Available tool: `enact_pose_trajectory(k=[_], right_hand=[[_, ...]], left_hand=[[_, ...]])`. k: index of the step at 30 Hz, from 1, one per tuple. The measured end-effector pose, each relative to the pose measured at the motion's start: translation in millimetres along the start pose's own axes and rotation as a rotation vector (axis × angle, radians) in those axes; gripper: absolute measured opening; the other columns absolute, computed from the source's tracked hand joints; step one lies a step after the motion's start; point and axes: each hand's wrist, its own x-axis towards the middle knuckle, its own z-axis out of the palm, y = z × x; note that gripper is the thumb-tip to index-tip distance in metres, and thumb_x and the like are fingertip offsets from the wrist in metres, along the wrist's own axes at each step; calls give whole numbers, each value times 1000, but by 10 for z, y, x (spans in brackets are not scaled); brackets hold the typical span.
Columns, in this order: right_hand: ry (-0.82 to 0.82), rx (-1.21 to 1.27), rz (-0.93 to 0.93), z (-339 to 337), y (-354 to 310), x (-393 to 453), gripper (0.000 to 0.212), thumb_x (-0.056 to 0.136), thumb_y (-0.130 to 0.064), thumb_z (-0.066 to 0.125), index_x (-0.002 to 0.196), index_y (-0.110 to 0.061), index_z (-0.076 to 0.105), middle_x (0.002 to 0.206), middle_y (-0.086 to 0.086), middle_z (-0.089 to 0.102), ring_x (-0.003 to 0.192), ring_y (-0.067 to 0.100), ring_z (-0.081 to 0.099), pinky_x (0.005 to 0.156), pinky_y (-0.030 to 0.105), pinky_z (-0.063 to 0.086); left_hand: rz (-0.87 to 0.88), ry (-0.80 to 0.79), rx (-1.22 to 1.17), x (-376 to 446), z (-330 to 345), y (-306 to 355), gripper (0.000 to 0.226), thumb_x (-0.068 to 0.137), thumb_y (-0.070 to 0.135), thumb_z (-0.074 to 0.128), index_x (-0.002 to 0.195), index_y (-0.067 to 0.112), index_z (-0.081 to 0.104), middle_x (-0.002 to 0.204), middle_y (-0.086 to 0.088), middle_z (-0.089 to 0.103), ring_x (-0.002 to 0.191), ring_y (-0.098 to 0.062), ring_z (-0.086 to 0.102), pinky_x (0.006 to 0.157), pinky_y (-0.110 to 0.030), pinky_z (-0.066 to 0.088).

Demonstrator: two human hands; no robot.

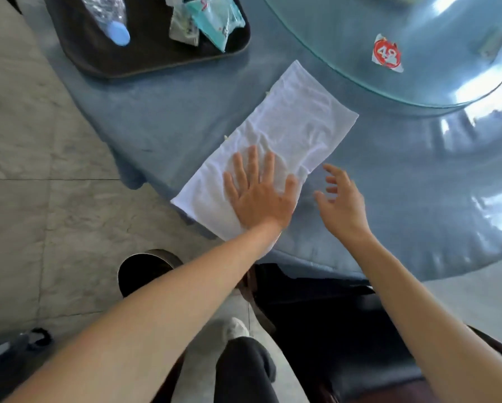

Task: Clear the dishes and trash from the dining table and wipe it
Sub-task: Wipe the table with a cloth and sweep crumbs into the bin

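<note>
Two hands | left hand [258,193] flat on cloth [276,135] — at table [156,123] edge | right hand [341,199] spread — hovering beside cloth

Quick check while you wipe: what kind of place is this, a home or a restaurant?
Most likely a restaurant dining room. The round table wears a blue cloth under a glass turntable with a numbered sticker, and a dark tray holds collected trash. The left hand presses a white cloth.

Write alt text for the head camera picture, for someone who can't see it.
A person's left hand presses flat on a white cloth spread on a blue-covered table, while the right hand hovers open beside it. A dark tray of trash sits at the far left.
</note>
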Motion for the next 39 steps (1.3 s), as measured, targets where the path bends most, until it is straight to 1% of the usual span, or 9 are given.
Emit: enact_pose_trajectory(k=[3,8,14,17,21,25,30,34,39], right_hand=[[2,342,246,35,-91,-27,52,100,-18,61,148,-30,47,124,-3,65,104,9,62,55,7,45],[28,542,360,82,-214,88,52,98,-20,65,148,-23,50,108,-7,74,84,14,71,82,30,60],[-25,703,499,68,-383,270,58,91,-23,79,141,-25,51,94,-5,79,90,9,76,75,27,61],[-22,768,576,3,-436,314,56,90,-19,79,138,-25,51,98,2,79,90,12,76,65,18,56],[-46,817,625,-43,-517,366,55,86,-17,83,132,-24,53,95,4,80,79,13,74,63,18,54],[-82,793,674,-97,-555,430,54,82,-12,84,130,-16,59,91,3,77,67,10,68,59,21,49],[-8,714,606,-398,-674,307,79,87,-9,71,154,-30,34,83,-1,76,73,12,62,80,29,54],[86,672,393,-908,-883,51,50,91,-8,63,126,-43,62,82,8,73,75,14,58,80,33,52],[374,609,168,-1232,-1067,-233,27,96,-10,61,99,-30,78,79,-15,72,72,5,61,72,25,47]], left_hand=[[69,-32,-158,81,-277,-77,63,84,55,33,136,29,55,160,3,34,151,-22,18,116,-47,13],[57,146,-352,677,-884,-178,42,83,34,47,115,12,65,116,-9,64,115,-31,54,94,-37,40],[-75,-227,-131,1354,-1178,-59,37,92,35,63,123,15,58,107,3,64,104,-22,59,80,-28,40],[-86,-336,-138,1448,-1187,47,15,87,30,70,86,21,58,79,0,54,72,-19,52,67,-32,44],[-108,-407,-81,1501,-1202,152,48,79,15,67,55,21,26,53,1,22,54,-18,21,57,-32,21],[-111,-432,-69,1489,-1212,278,9,84,17,68,76,14,64,71,-1,59,68,-20,54,63,-32,45],[-13,-512,-171,1368,-1445,354,15,90,25,71,92,13,64,85,4,62,79,-15,57,59,-23,41],[28,-472,-456,1153,-1862,459,17,90,22,75,93,12,61,73,1,68,69,-13,59,52,-14,43],[281,-461,-764,905,-2302,511,26,90,14,76,113,20,64,94,-16,75,82,-12,67,76,-25,52]])
